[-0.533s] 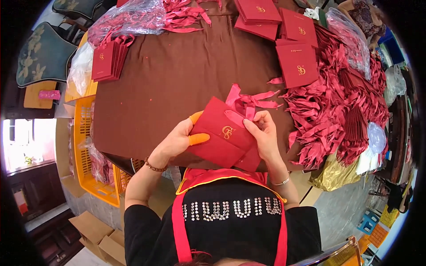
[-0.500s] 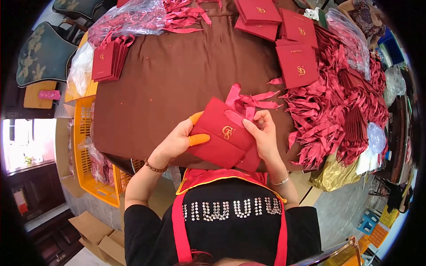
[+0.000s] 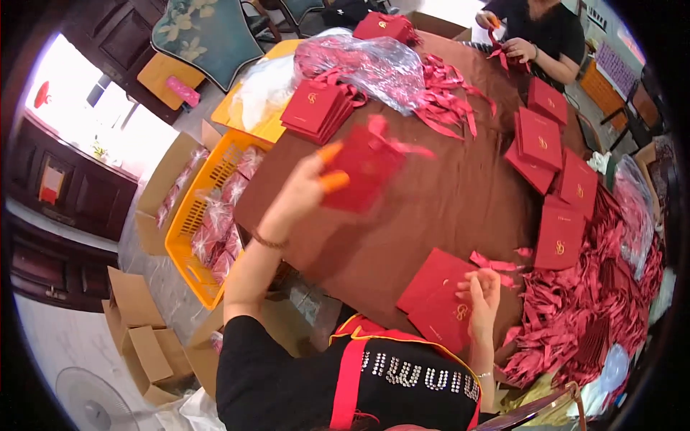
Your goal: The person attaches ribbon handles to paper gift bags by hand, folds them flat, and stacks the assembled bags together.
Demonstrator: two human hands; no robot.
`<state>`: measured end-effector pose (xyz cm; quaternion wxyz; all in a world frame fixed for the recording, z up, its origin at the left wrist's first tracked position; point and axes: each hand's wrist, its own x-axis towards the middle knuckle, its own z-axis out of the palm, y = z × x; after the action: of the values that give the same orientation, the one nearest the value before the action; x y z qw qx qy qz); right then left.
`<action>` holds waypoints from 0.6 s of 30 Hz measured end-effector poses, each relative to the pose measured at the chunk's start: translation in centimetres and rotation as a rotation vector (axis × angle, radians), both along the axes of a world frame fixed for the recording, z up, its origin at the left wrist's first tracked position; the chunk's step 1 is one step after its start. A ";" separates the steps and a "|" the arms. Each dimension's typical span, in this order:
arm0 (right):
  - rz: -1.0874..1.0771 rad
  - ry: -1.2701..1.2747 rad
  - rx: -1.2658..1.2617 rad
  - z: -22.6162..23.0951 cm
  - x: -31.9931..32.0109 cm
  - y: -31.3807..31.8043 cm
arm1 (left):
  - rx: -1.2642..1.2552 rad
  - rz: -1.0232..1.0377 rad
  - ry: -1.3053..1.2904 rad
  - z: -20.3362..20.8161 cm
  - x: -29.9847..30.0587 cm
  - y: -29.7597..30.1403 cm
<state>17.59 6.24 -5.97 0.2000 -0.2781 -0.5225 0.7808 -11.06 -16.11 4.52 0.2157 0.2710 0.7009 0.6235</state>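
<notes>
My left hand [image 3: 305, 188], with orange covers on its thumb and a finger, grips a flat dark-red gift bag [image 3: 368, 172] with a pink-red ribbon at its top. The bag is blurred and held over the table, near a stack of similar red bags [image 3: 316, 108] at the left. My right hand [image 3: 480, 294] is at the table's near edge, fingers apart and partly curled. Beside and partly under it lie flat red bags [image 3: 435, 287] with a gold emblem; whether it touches them I cannot tell. Ribbon ends [image 3: 492, 264] stick out beyond them.
A brown cloth covers the table [image 3: 460, 201]. Piles of red bags [image 3: 539, 140] and loose ribbons [image 3: 568, 316] lie at the right, a plastic-wrapped bundle [image 3: 359, 65] at the far left. A yellow crate [image 3: 190, 237] stands left; a co-worker [image 3: 543, 43] handles ribbon across the table.
My left hand has carried the ribboned bag up and left, away from my right hand, which has let go of it. The view has swung left. More flat bags now show near my right hand.
</notes>
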 end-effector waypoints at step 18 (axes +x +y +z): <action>-0.232 -0.218 0.445 0.2 5.2 0.6 | -0.861 0.026 0.966 -3.0 -13.9 1.0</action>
<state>22.84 6.80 -5.80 0.2868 -0.3676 -0.6645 0.5840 -24.94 -15.11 1.53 -0.0418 0.4018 0.9096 0.0970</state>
